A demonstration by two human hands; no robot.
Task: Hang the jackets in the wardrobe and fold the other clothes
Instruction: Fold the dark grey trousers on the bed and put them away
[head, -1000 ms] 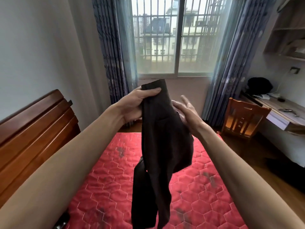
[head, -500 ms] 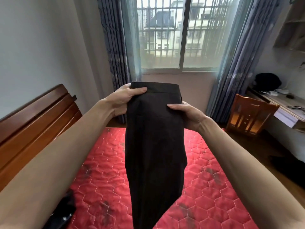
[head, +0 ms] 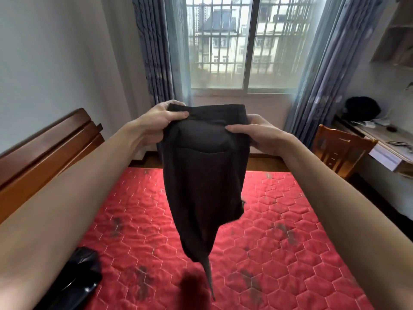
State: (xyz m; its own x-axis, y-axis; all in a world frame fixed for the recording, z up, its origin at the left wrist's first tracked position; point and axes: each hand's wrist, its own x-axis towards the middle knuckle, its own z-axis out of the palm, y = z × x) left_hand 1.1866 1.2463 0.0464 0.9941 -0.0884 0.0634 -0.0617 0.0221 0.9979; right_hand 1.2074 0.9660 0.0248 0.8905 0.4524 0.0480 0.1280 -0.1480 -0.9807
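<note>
A pair of dark brown trousers (head: 205, 180) hangs in the air above the red quilted mattress (head: 279, 231), held up by its waistband. My left hand (head: 161, 121) grips the left end of the waistband, thumb on the front. My right hand (head: 257, 133) pinches the right end, thumb across the cloth. A back pocket seam shows below the band. The legs dangle, and the lower tip is blurred just above the mattress.
A shiny black garment (head: 78, 280) lies on the mattress at the lower left. A wooden headboard (head: 44, 151) stands on the left. A wooden chair (head: 337, 148) and a cluttered desk (head: 384, 142) are at the right, with the barred window (head: 241, 45) ahead.
My right hand went from open beside the trousers to pinching the waistband. Both hands have spread the band flat and wide, and the legs have swung under it.
</note>
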